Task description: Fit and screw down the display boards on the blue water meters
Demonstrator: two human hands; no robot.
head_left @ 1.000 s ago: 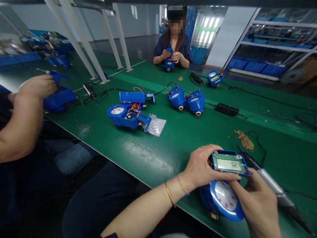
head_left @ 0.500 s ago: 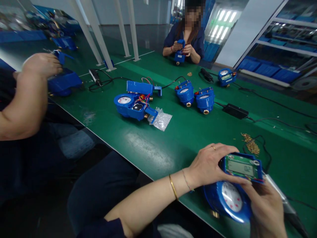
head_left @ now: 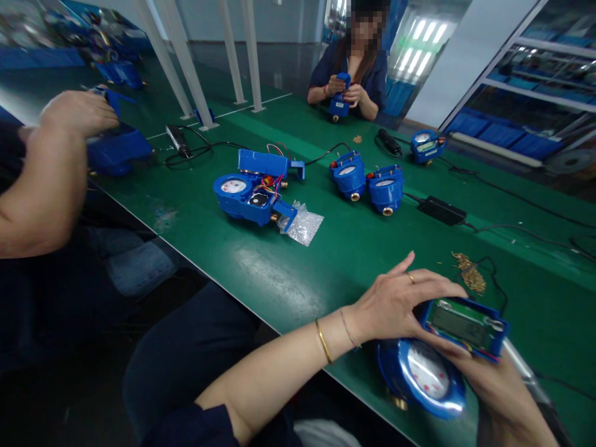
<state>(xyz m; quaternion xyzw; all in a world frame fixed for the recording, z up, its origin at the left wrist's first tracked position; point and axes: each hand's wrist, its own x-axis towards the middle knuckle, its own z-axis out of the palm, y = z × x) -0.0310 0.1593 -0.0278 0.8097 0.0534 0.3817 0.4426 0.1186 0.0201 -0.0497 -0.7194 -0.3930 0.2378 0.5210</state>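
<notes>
Close in front of me, a blue water meter with a round white dial rests at the table's front edge. Above the dial is its display box, a blue case with a green circuit board and a grey screen, tilted toward me. My left hand is closed on the box's left side, thumb below and fingers over the top edge. From beneath and the right, my right hand supports the same box; most of its fingers are hidden behind it.
Opened blue meters lie mid-table beside a bubble-wrap piece. Two more meters stand farther right. Small brass screws are heaped behind my hands, near a black power adapter. Co-workers sit left and across, each handling a meter.
The display box has shifted slightly right and down and tilted, so its screen looks darker. My left index finger has lifted and spread. The co-worker's arm at left moved a little.
</notes>
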